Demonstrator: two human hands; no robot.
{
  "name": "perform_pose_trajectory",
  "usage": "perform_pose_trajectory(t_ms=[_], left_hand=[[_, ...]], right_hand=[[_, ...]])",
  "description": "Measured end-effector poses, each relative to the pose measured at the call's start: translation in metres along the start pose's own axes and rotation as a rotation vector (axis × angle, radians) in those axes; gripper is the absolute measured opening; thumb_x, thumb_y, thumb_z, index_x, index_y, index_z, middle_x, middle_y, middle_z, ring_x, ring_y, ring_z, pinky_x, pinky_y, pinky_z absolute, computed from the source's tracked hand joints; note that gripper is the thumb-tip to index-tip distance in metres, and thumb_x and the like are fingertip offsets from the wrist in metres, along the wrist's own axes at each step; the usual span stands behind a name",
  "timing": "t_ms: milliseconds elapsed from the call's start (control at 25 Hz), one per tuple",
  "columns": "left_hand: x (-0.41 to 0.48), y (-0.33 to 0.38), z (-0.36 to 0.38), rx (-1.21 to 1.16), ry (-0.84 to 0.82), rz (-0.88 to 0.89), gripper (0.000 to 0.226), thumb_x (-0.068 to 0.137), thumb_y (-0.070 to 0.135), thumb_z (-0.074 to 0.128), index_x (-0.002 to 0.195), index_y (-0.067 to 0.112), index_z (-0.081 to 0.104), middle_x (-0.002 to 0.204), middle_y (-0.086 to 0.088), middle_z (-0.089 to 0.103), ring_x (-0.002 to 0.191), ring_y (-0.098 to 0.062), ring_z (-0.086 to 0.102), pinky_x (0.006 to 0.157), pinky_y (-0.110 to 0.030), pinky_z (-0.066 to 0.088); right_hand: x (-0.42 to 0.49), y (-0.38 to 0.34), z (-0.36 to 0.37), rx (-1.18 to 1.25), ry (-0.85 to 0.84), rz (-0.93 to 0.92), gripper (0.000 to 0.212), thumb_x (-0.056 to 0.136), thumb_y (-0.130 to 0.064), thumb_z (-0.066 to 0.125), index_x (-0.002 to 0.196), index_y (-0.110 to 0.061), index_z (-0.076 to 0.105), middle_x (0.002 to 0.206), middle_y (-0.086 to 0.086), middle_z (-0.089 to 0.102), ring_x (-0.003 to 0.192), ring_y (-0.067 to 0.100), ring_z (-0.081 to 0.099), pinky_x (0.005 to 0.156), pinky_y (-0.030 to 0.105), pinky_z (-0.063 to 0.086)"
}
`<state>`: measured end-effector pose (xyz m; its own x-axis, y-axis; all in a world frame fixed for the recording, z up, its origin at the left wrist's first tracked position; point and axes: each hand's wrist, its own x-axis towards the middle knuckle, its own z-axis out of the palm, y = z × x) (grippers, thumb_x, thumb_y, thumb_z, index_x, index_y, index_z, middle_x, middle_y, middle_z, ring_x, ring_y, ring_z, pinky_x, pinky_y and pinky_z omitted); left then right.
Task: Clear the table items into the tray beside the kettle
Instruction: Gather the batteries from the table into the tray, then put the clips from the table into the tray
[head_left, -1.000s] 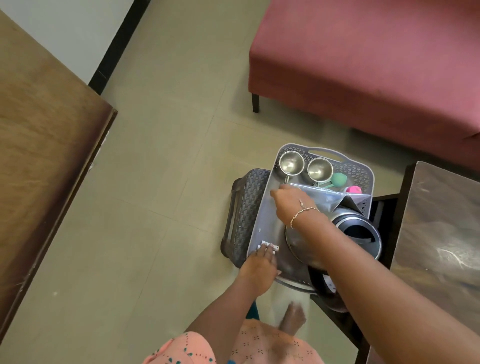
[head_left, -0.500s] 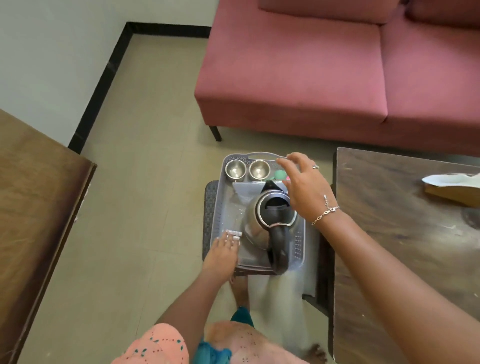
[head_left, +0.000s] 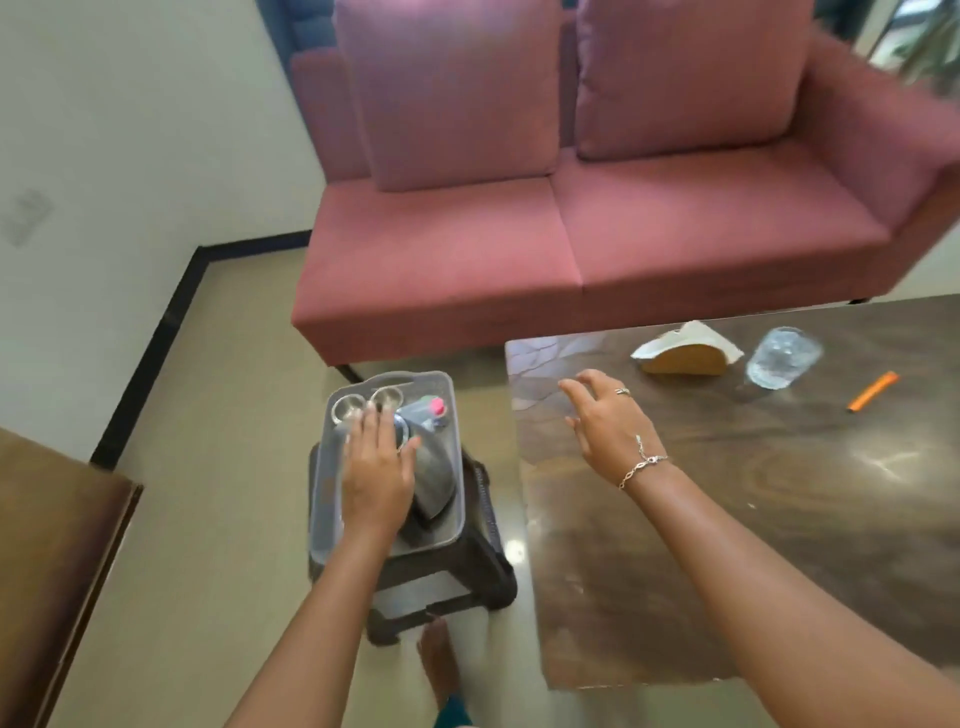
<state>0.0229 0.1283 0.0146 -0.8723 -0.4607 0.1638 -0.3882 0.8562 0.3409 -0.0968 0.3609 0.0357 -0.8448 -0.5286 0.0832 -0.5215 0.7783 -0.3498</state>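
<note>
Napkin holder (head_left: 685, 353) ahead of right hand (head_left: 608, 421), apart

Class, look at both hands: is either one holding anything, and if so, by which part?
Nothing is held. The right hand hangs open over the table; the left hand lies flat over the tray beside the kettle, gripping nothing.

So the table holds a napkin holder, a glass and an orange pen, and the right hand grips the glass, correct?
Not quite: the head view shows the right hand open, holding nothing, apart from the glass. The napkin holder and orange pen are on the table.
</note>
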Motion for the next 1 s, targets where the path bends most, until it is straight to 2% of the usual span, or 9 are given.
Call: perform_pose_trajectory(t_ms=[200, 400, 640, 880, 1000], left_hand=[[-0.020, 0.122, 0.026, -0.032, -0.156, 0.207, 0.062, 0.095, 0.037, 0.043, 0.145, 0.006, 0.023, 0.155, -0.016, 0.016, 0.146, -0.028, 0.008, 0.118, -0.040, 0.011], [-0.033, 0.188, 0.080, 0.031, -0.338, 0.364, 0.067, 0.095, 0.049, 0.033, 0.148, 0.013, 0.014, 0.158, -0.014, 0.003, 0.146, -0.028, -0.002, 0.118, -0.039, 0.012], [-0.033, 0.243, 0.141, 0.082, -0.528, 0.342, 0.067, 0.094, 0.053, 0.029, 0.147, 0.015, 0.015, 0.157, -0.016, -0.001, 0.146, -0.029, -0.005, 0.118, -0.038, 0.012], [-0.011, 0.296, 0.188, 0.086, -0.615, 0.346, 0.062, 0.095, 0.048, 0.033, 0.144, 0.011, 0.022, 0.156, -0.019, 0.004, 0.146, -0.029, -0.002, 0.118, -0.036, 0.009], [-0.003, 0.324, 0.195, 0.083, -0.598, 0.394, 0.057, 0.096, 0.044, 0.036, 0.141, 0.011, 0.026, 0.156, -0.017, 0.010, 0.146, -0.027, 0.003, 0.119, -0.036, 0.008]], right_hand=[[-0.060, 0.069, -0.050, -0.098, 0.051, 0.099, 0.042, 0.090, -0.019, 0.051, 0.132, -0.014, 0.043, 0.137, 0.011, 0.040, 0.121, 0.029, 0.041, 0.101, 0.035, 0.036], [-0.102, 0.134, -0.074, -0.143, 0.066, 0.225, 0.043, 0.090, -0.018, 0.051, 0.132, -0.014, 0.043, 0.138, 0.012, 0.040, 0.123, 0.029, 0.041, 0.104, 0.035, 0.036], [-0.128, 0.215, -0.077, -0.209, -0.008, 0.317, 0.038, 0.090, -0.018, 0.049, 0.128, -0.014, 0.047, 0.133, 0.008, 0.044, 0.119, 0.027, 0.044, 0.103, 0.034, 0.038], [-0.096, 0.285, -0.071, -0.193, -0.128, 0.284, 0.033, 0.087, -0.013, 0.053, 0.119, -0.009, 0.054, 0.122, 0.011, 0.052, 0.111, 0.031, 0.050, 0.097, 0.035, 0.042], [-0.081, 0.308, -0.074, -0.164, -0.164, 0.288, 0.033, 0.087, -0.014, 0.053, 0.120, -0.011, 0.053, 0.123, 0.008, 0.051, 0.110, 0.028, 0.050, 0.096, 0.035, 0.041]])
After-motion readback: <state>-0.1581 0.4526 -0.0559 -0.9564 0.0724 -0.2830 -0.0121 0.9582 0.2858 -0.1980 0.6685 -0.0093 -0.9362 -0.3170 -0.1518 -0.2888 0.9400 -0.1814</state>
